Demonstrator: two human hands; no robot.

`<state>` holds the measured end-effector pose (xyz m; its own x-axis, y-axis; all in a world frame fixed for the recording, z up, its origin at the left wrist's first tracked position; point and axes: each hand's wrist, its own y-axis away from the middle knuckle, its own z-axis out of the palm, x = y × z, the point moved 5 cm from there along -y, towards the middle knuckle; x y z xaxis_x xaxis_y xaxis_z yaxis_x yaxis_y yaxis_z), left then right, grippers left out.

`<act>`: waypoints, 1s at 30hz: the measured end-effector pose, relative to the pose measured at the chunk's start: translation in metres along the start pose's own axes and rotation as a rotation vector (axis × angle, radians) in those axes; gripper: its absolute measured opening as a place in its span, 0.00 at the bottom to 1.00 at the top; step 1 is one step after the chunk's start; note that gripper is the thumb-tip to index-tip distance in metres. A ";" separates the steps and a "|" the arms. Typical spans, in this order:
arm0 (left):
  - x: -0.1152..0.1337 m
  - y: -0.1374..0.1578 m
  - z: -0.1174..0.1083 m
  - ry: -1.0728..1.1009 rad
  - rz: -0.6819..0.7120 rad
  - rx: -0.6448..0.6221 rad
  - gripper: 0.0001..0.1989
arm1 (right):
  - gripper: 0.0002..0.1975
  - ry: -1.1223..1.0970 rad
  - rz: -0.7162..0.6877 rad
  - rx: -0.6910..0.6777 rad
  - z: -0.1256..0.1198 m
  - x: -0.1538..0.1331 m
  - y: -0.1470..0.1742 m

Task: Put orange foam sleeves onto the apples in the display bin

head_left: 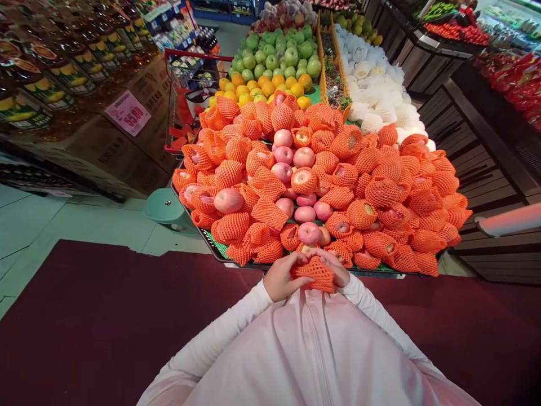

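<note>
Close to my body, at the front edge of the fruit display, both hands are closed on one orange foam net. My left hand grips it from the left, thumb across its front. From the right, my right hand has its fingers curled over the far side and top. Whether an apple sits inside this net I cannot tell. Just beyond my hands lies a bare pink apple. Around it are several more bare apples and a heap of apples in orange foam nets.
Behind the apples are oranges, green apples and fruit in white nets. A red-framed shopping cart and a green stool stand at the left, near stacked oil bottles. A dark wooden counter borders the right.
</note>
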<state>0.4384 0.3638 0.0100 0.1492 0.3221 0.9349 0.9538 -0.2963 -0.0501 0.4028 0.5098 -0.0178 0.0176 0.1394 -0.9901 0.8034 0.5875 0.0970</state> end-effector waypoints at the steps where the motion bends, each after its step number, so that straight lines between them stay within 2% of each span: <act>1: -0.005 0.001 0.003 0.036 -0.070 -0.035 0.18 | 0.29 -0.085 0.029 -0.054 -0.007 -0.001 0.006; 3: -0.012 0.006 0.015 0.171 -0.176 -0.157 0.20 | 0.27 -0.234 0.098 -0.139 -0.019 -0.001 0.017; 4: -0.013 0.008 0.022 0.250 -0.194 -0.215 0.21 | 0.26 -0.282 0.122 -0.137 -0.026 0.000 0.021; 8: -0.007 0.015 0.042 0.490 -0.190 -0.298 0.21 | 0.30 -0.356 0.130 0.081 -0.045 0.004 0.028; 11: -0.003 0.019 0.053 0.722 -0.282 -0.335 0.21 | 0.31 -0.438 0.156 0.104 -0.038 0.004 0.025; 13: -0.004 0.020 0.053 0.902 -0.356 -0.273 0.22 | 0.31 -0.486 0.187 0.046 -0.029 0.004 0.022; 15: -0.008 0.018 0.045 1.068 -0.400 -0.099 0.22 | 0.30 -0.516 0.245 -0.047 -0.019 0.008 0.020; 17: -0.014 0.015 0.034 1.182 -0.391 0.082 0.20 | 0.30 -0.544 0.318 -0.130 -0.011 0.016 0.021; 19: -0.020 0.011 0.027 1.242 -0.371 0.161 0.17 | 0.28 -0.564 0.378 -0.171 -0.008 0.026 0.025; 22: -0.034 0.005 0.029 1.194 -0.393 0.148 0.17 | 0.22 -0.516 0.394 -0.149 -0.012 0.039 0.026; 24: -0.049 -0.001 0.032 1.049 -0.426 0.175 0.18 | 0.22 -0.399 0.339 0.002 -0.026 0.043 0.019; 27: -0.074 -0.016 0.032 0.769 -0.414 0.336 0.21 | 0.25 -0.188 0.229 0.294 -0.052 0.045 -0.003; 30: -0.095 -0.036 0.030 0.618 -0.365 0.495 0.19 | 0.24 -0.040 0.166 0.404 -0.067 0.044 -0.034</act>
<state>0.3975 0.3706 -0.0873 -0.2191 -0.2676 0.9383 0.9395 0.2017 0.2769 0.3368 0.5493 -0.0575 0.1829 0.1704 -0.9683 0.9558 0.1999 0.2157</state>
